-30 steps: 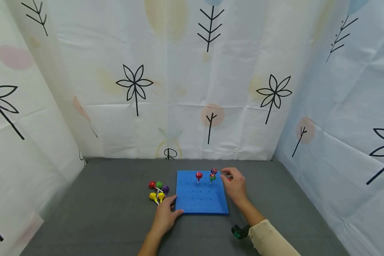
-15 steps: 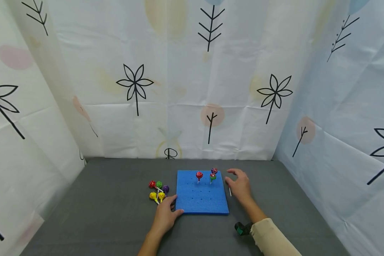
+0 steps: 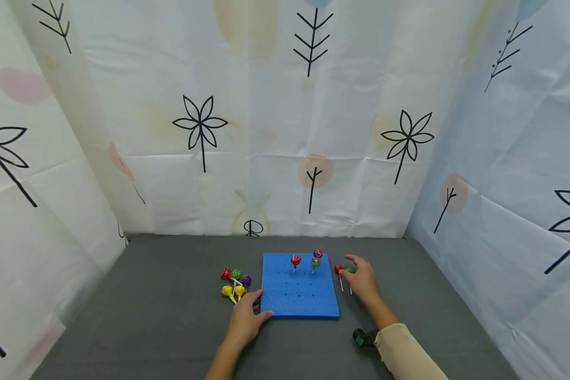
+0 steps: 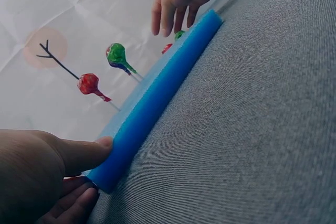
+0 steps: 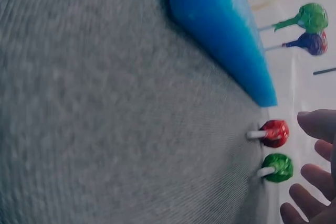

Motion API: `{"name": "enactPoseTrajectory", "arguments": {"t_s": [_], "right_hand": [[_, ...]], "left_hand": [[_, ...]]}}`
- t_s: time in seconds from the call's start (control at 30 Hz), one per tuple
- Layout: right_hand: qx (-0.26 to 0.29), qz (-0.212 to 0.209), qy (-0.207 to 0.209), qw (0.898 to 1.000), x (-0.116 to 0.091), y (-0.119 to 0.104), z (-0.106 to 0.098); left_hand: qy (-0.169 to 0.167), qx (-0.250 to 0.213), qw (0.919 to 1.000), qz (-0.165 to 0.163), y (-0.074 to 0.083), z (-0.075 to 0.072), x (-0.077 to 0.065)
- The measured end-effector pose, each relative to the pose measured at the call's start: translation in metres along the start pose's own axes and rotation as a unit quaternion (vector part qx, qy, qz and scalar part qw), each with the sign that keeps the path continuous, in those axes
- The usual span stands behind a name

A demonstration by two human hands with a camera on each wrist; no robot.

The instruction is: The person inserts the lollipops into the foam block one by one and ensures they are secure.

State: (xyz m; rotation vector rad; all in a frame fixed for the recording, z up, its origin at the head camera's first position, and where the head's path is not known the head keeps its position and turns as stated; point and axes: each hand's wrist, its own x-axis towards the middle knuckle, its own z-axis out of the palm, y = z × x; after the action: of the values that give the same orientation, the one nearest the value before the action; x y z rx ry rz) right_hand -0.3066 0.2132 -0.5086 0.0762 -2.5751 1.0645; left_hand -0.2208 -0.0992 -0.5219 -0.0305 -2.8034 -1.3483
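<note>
My left hand (image 3: 245, 320) holds the near left corner of a blue foam board (image 3: 298, 303), thumb against its front edge and fingers round the left side. In the board's far part stand a red lollipop (image 3: 295, 260), a green one (image 3: 315, 262) and a purple one (image 3: 318, 253), sticks down in holes. Off the board's right side, a red lollipop (image 5: 275, 133) and a green lollipop (image 5: 278, 167) lie on the grey cloth. Over them hovers my right hand (image 3: 362, 278), fingers spread and holding nothing; it partly covers the green one in the head view.
Left of the board lies a small heap of lollipops: a red one (image 3: 225, 273), a green one (image 3: 236, 274), a purple one (image 3: 246, 281) and yellow ones (image 3: 227, 291). Several bare holes dot the board. A patterned white curtain (image 3: 266, 195) rises behind the grey table (image 3: 171, 332).
My right hand has drawn away from the board to the right, uncovering the red and green lollipops on the cloth. My left hand and the board have stayed in place.
</note>
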Motion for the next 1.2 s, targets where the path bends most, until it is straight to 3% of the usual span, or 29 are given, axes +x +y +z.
{"name": "enactPoseTrajectory", "arguments": {"t_s": [0.23,0.5,0.7,0.9,1.2], "right_hand": [[0.016,0.053,-0.050,0.997,0.002,0.011,-0.004],[0.032,0.068,-0.090,0.993,0.006,0.022,-0.008],[0.057,0.056,-0.112,0.990,0.005,0.028,-0.009],[0.077,0.028,-0.097,0.992,0.004,0.031,-0.005],[0.038,-0.033,-0.085,0.995,0.001,0.032,-0.001]], "left_hand": [[-0.003,0.002,1.0000,-0.001,0.000,0.000,-0.001],[-0.006,0.002,1.0000,-0.001,-0.001,0.002,0.001],[-0.004,-0.001,1.0000,-0.001,-0.001,0.002,0.000],[-0.001,-0.003,1.0000,0.000,0.000,0.001,0.000],[-0.005,0.004,1.0000,0.000,-0.001,0.001,0.000]]}}
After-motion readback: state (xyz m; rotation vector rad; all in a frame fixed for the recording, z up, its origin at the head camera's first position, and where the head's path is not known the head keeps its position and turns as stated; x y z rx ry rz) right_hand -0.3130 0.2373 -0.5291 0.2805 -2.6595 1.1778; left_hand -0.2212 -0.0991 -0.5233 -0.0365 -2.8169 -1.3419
